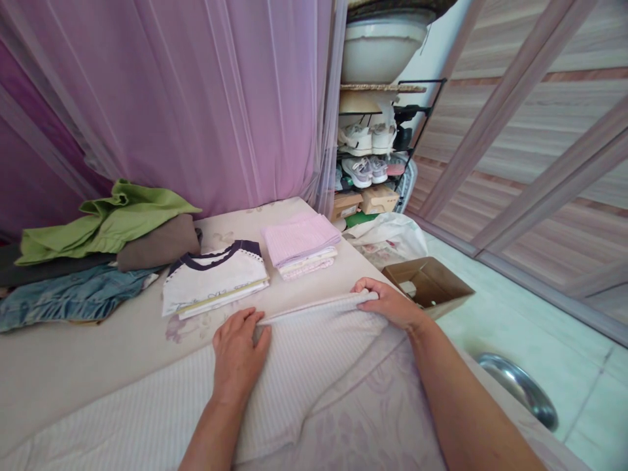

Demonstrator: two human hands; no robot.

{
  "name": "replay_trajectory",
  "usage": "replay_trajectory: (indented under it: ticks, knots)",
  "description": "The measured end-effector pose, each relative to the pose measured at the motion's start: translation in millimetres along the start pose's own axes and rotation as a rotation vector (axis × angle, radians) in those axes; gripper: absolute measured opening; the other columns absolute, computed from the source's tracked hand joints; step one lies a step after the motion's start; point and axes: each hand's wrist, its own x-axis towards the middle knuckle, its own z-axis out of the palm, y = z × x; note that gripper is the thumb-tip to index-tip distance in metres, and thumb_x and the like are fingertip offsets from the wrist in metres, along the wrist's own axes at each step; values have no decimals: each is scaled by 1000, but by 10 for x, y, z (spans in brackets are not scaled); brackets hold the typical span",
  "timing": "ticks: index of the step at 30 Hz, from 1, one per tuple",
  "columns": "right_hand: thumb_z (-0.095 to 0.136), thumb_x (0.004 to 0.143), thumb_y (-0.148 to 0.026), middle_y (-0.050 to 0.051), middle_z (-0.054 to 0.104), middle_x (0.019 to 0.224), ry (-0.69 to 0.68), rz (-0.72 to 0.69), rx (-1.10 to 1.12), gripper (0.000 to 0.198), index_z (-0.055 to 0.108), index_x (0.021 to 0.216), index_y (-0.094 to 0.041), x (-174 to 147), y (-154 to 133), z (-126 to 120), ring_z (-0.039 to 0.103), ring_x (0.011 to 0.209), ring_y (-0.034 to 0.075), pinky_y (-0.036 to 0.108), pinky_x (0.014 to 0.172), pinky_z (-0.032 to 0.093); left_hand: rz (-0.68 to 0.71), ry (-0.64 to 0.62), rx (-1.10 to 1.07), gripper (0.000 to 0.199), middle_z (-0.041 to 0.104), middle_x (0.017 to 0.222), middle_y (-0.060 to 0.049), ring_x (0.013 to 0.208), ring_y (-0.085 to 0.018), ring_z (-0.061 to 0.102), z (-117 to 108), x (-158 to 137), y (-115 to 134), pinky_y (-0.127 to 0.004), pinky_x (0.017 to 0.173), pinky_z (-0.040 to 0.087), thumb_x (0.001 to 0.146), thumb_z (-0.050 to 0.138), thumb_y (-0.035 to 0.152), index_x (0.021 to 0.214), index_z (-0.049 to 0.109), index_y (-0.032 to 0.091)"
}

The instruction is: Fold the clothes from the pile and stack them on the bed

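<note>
A pale ribbed garment lies spread over the near part of the bed, its far edge running between my hands. My left hand rests flat on it, fingers loosely apart. At the garment's right corner, my right hand pinches the fabric between thumb and fingers and lifts that edge slightly. Beyond my hands are a folded white shirt with a dark collar and a small stack of folded pink cloths. The garment's left end runs out of view at the lower left.
Green clothing, a brown folded garment and jeans lie at the bed's left. Right of the bed, a cardboard box and a metal basin sit low down. A shoe rack stands behind, beside a purple curtain.
</note>
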Motion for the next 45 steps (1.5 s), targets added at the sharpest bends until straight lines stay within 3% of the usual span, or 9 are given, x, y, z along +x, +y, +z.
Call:
replay_trajectory:
  ticks: [8,15,20,25,28,31,36,39,45]
  knots:
    - [77,56,-35,-2,57,92,85,57,161,51,60,104,-25,-16,71,36,52,72,14,24,64,40,-53,-35,-107,8,66,118,-1,118,-26,51,-45,-4,56,-47,100,32,82,56,29,83,62,25]
    - [71,61,-56,0,58,78,200,157,219,56,60,105,-23,-2,30,90,53,61,14,25,53,40,-96,-15,-56,30,65,119,-6,118,-25,51,-52,-36,119,-48,105,30,84,55,29,113,60,23]
    - [67,64,-49,2,64,86,415,5,-245,45,64,100,-23,152,172,99,57,71,18,30,64,46,-20,-73,83,48,47,143,-12,135,-30,36,-24,-95,160,-55,112,18,91,45,41,133,50,19]
    - [59,71,-47,7,68,96,464,-60,-687,48,63,112,-24,215,201,72,63,81,24,39,73,50,-26,-120,147,55,38,149,-13,138,-32,30,-2,-112,188,-58,112,18,92,39,48,139,46,19]
    - [53,79,-40,11,65,112,516,-324,-829,41,63,113,-22,157,-15,237,61,101,28,44,89,47,-44,-124,145,56,38,149,-12,139,-32,29,5,-110,209,-57,112,18,92,40,49,139,45,19]
    - [46,87,-30,8,66,113,429,-584,-817,32,64,112,-25,73,-224,640,59,108,24,39,97,45,-56,-135,116,55,38,149,-12,138,-31,30,-16,-104,241,-55,113,18,93,40,47,139,45,16]
    - [48,89,-28,7,63,125,20,-678,-903,32,65,115,-25,12,-139,1278,55,117,24,42,99,45,-60,-139,71,35,63,122,-10,115,-25,53,-261,-71,124,-42,101,39,94,42,31,120,61,18]
    - [49,89,-28,9,59,130,-14,-648,-934,32,64,117,-24,19,-5,1340,51,122,25,46,101,42,-58,-227,111,25,68,96,-8,94,-24,60,-531,-60,-178,-38,85,45,91,47,29,101,68,20]
    - [51,86,-24,8,63,123,-7,-607,-901,30,67,111,-25,55,-127,1329,56,115,25,45,96,45,33,-217,49,19,68,91,-4,90,-21,59,-834,-230,-807,-33,82,44,89,50,32,92,67,23]
